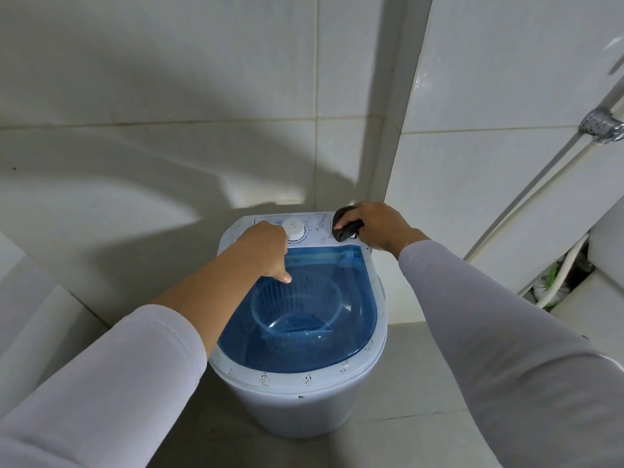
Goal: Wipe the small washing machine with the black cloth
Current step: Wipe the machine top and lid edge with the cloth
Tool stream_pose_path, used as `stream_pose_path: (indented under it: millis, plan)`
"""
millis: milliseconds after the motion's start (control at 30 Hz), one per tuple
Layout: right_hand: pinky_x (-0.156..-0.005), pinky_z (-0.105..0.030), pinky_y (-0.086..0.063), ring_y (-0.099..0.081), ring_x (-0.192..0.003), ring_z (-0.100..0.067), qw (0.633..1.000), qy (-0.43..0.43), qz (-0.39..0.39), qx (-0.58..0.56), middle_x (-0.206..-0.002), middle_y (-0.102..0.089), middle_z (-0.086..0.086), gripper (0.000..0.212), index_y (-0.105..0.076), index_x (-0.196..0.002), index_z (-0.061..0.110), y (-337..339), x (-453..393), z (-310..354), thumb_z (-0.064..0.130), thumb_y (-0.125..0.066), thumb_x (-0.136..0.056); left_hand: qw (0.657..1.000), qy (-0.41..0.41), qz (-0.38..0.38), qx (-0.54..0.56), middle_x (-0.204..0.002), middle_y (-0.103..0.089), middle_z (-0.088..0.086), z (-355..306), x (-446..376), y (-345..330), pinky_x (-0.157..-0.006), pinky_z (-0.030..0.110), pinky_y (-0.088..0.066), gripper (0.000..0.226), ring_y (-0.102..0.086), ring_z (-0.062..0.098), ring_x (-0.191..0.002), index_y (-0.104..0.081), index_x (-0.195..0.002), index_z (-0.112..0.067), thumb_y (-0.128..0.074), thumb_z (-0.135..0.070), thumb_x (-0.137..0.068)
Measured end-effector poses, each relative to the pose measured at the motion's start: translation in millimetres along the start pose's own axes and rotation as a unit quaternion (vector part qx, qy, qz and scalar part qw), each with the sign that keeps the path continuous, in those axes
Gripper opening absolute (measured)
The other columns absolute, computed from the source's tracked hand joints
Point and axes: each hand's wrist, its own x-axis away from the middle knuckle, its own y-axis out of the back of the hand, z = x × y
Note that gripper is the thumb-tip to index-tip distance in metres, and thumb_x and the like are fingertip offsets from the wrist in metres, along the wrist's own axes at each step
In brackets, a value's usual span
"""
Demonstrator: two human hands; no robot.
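At the left, a white sleeve point(111, 376) runs up to the left hand point(266, 249), which rests on the left side of the small washing machine point(297, 393) beside the white dial point(293, 227); its thumb points down onto the blue see-through lid point(351, 319), while the other fingers are hidden behind the knuckles, so whether they curl over the machine's edge I cannot tell; through the lid a pale basket point(297, 302) shows; on the control panel's far right corner lies the black cloth point(346, 226), bunched and gripped by the right hand point(380, 226), fingers curled round it; further right, a chrome fitting point(601, 125) with white hoses hangs on the tiled wall point(489, 146).
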Motion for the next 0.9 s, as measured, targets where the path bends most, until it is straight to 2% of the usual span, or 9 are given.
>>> stream_pose_path:
  millis: [67,100,167,300,433,533,633,733,900]
  plan:
    - [-0.094,-0.035,-0.048,-0.057,-0.111,-0.029,1.000,-0.005,-0.019,-0.013,-0.125,-0.061,-0.003,0.051,-0.070,-0.107,0.030,-1.5,1.7,0.7,-0.006,-0.046,-0.080,1.000,0.000,-0.007,0.000,-0.097,-0.054,-0.002,1.5,-2.0,-1.6,-0.082,0.027,-0.045,0.029,-0.048,0.015,-0.091,-0.058,-0.084,-0.024,-0.073,-0.046,-0.074]
    - [-0.094,-0.035,-0.048,-0.057,-0.110,-0.029,0.999,-0.009,-0.026,-0.019,-0.124,-0.062,-0.004,0.051,-0.071,-0.107,0.030,-2.6,2.5,1.6,-0.005,-0.046,-0.080,1.000,0.005,-0.015,0.003,-0.094,-0.050,-0.002,1.2,-2.1,-2.1,-0.079,0.026,-0.043,0.034,-0.045,0.014,-0.088,-0.046,-0.070,-0.027,-0.073,-0.046,-0.074]
    - [-0.094,-0.035,-0.049,-0.058,-0.109,-0.030,0.998,-0.021,-0.036,-0.036,-0.122,-0.064,-0.005,0.052,-0.070,-0.108,0.030,-4.8,4.4,4.0,-0.006,-0.046,-0.079,1.000,0.010,-0.012,-0.010,-0.093,-0.049,-0.002,0.7,-1.4,-1.4,-0.077,0.025,-0.041,0.047,-0.044,0.014,-0.088,-0.031,-0.062,-0.027,-0.072,-0.047,-0.074]
    - [-0.093,-0.036,-0.051,-0.060,-0.106,-0.033,0.995,-0.061,-0.066,-0.047,-0.120,-0.066,-0.010,0.048,-0.064,-0.119,0.027,-10.0,11.0,0.9,0.000,-0.046,-0.084,1.000,0.007,-0.003,-0.014,-0.092,-0.053,-0.002,-1.8,0.6,1.0,-0.076,0.027,-0.044,0.035,-0.047,0.015,-0.087,-0.049,-0.079,-0.020,-0.070,-0.047,-0.076]
    - [-0.086,-0.037,-0.050,-0.060,-0.102,-0.037,0.993,-0.094,-0.058,-0.030,-0.115,-0.067,-0.016,0.039,-0.059,-0.125,0.024,-12.9,18.8,-6.4,0.011,-0.047,-0.090,1.000,0.002,0.007,-0.014,-0.102,-0.060,0.000,-2.1,-0.4,2.1,-0.090,0.029,-0.048,0.034,-0.056,0.015,-0.096,-0.059,-0.090,-0.020,-0.073,-0.046,-0.074]
    - [-0.075,-0.035,-0.048,-0.061,-0.096,-0.036,0.993,-0.106,-0.034,-0.023,-0.109,-0.067,-0.018,0.035,-0.059,-0.122,0.020,-13.1,20.9,-6.1,0.016,-0.045,-0.090,1.000,0.012,0.004,-0.003,-0.123,-0.064,0.003,-3.8,3.6,3.8,-0.097,0.031,-0.049,0.059,-0.058,0.021,-0.114,-0.061,-0.123,-0.013,-0.074,-0.043,-0.074]
    - [-0.070,-0.033,-0.044,-0.061,-0.094,-0.036,0.994,-0.106,-0.011,0.006,-0.107,-0.065,-0.018,0.032,-0.056,-0.119,0.018,-12.1,23.9,-5.3,0.016,-0.044,-0.089,1.000,0.013,0.001,0.008,-0.116,-0.064,0.002,-2.2,4.8,3.6,-0.096,0.029,-0.048,0.049,-0.058,0.017,-0.109,-0.063,-0.113,-0.014,-0.074,-0.043,-0.075]
    - [-0.070,-0.033,-0.042,-0.059,-0.091,-0.036,0.995,-0.087,0.011,0.043,-0.105,-0.064,-0.018,0.028,-0.051,-0.115,0.017,-5.8,25.7,-4.2,0.016,-0.046,-0.088,1.000,0.015,-0.004,0.027,-0.119,-0.062,0.002,-1.0,6.8,1.5,-0.098,0.030,-0.048,0.061,-0.057,0.018,-0.112,-0.059,-0.127,-0.013,-0.074,-0.042,-0.075]
    - [-0.079,-0.038,-0.048,-0.061,-0.095,-0.034,0.995,-0.032,0.002,0.100,-0.110,-0.062,-0.012,0.040,-0.048,-0.125,0.031,-2.5,20.0,12.4,0.018,-0.048,-0.087,0.999,0.005,-0.022,0.023,-0.127,-0.061,0.005,2.1,6.1,-3.0,-0.096,0.031,-0.047,0.060,-0.054,0.016,-0.107,-0.060,-0.127,-0.012,-0.072,-0.044,-0.076]
